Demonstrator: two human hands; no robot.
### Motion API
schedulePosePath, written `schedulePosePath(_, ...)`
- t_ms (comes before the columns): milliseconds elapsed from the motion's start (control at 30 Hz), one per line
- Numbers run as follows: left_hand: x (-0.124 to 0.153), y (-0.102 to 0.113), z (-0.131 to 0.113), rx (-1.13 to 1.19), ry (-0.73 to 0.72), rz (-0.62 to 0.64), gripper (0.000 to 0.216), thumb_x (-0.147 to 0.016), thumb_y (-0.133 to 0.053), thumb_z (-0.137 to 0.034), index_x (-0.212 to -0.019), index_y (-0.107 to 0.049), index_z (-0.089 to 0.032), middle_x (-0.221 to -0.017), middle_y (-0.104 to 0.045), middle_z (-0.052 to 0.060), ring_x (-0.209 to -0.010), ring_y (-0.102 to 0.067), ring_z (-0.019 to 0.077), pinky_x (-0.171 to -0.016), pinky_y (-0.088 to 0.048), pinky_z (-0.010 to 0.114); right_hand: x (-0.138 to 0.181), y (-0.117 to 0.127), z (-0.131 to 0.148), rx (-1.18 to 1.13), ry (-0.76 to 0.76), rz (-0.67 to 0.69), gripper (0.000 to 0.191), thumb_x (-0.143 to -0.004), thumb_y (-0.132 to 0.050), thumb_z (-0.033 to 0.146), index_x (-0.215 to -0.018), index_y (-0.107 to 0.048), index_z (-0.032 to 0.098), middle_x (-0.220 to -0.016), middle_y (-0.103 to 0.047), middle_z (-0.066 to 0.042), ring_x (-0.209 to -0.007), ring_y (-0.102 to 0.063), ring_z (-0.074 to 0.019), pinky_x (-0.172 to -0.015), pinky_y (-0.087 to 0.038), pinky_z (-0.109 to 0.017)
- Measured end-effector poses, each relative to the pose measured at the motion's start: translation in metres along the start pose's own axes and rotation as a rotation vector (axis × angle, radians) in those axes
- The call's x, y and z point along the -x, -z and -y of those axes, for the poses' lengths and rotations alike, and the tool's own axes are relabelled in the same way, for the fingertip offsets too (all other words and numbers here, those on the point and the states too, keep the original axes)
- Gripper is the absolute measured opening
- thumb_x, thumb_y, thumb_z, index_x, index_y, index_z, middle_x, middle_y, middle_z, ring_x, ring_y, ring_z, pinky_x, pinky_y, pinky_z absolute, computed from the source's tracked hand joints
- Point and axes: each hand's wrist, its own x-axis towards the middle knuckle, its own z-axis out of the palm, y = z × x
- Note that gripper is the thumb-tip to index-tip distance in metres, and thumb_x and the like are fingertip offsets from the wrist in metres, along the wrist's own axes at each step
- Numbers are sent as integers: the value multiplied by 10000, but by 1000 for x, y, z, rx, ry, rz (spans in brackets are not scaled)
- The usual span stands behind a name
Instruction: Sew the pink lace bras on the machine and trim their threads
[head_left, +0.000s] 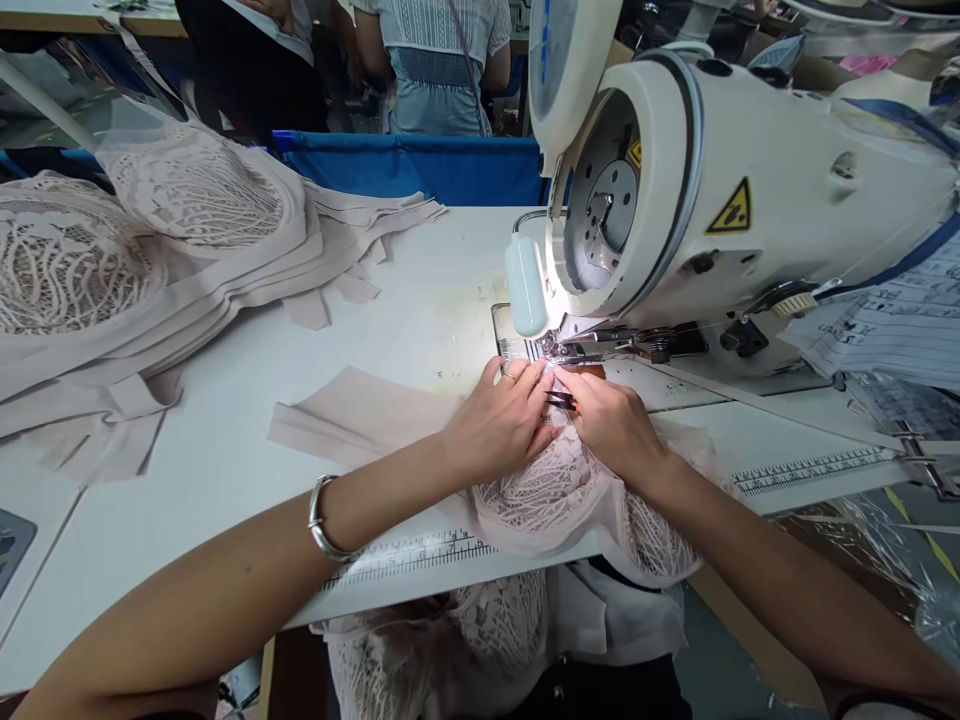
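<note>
A pale pink lace bra [529, 500] lies under both hands at the sewing machine [630, 180], its cups hanging over the table's front edge. With the fingers pressed together, my left hand [499, 415] grips the bra's fabric just in front of the lit needle area. My right hand [615, 420] is closed beside it, thumb and forefinger on the same fabric. Dark-bladed thread snips [560, 400] stick out from under the right hand toward the left; their handle is mostly hidden. The bra's plain wing [367, 410] spreads flat to the left.
A stack of matching bras [217, 270] covers the table's left side. A small lamp [527, 285] hangs by the needle. Narrow elastic tape [780, 408] runs in from the right. Printed rulers [817, 468] line the front edge. Beyond a blue cloth bin [412, 165] are other people.
</note>
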Motion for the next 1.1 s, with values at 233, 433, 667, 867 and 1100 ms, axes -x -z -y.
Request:
schedulePosePath(233,-1,-2,3,-11,-6,-53,600,-1058,-391,-468,-1431,-488,-8,-1483,-527,216,-1359,-469,360,-1122,-360,532,-6,6,3,-35,-57,48,386,-919,-411,70,-1209,-665,103,-912,-745,-117,-787,-666,-222,-673,-452,-296)
schedulePosePath(433,0,4,-2,19,-199,-41,327,-1048,-344,-144,-1121,-654,-71,-1263,-658,193,-1190,-607,283,-1004,-501,433,-5,19,0,-111,-144,86,329,-805,-470,34,-1059,-641,154,-854,-687,-69,-667,-594,-193,-597,-400,-282)
schedulePosePath(667,2,8,10,135,-221,-8,347,-982,-454,-51,-1257,-643,-145,-1382,-622,140,-1352,-518,319,-1069,-485,498,-2,18,-7,-177,-21,29,425,-833,-464,20,-1157,-691,174,-1074,-691,-91,-828,-647,-197,-676,-462,-276)
schedulePosePath(867,-8,10,34,282,-259,-53,427,-909,-447,31,-1166,-713,-182,-1356,-667,76,-1261,-588,250,-1062,-509,443,-16,11,-6,-127,-56,30,252,-874,-527,79,-1039,-699,160,-1026,-707,-83,-779,-646,-192,-655,-443,-285)
schedulePosePath(1100,-8,15,42,265,-267,-50,366,-978,-396,-152,-1171,-706,-123,-1280,-700,121,-1276,-586,248,-1133,-443,482,-25,15,-7,-94,-58,17,234,-885,-501,75,-866,-707,185,-949,-723,-68,-776,-618,-194,-640,-396,-296)
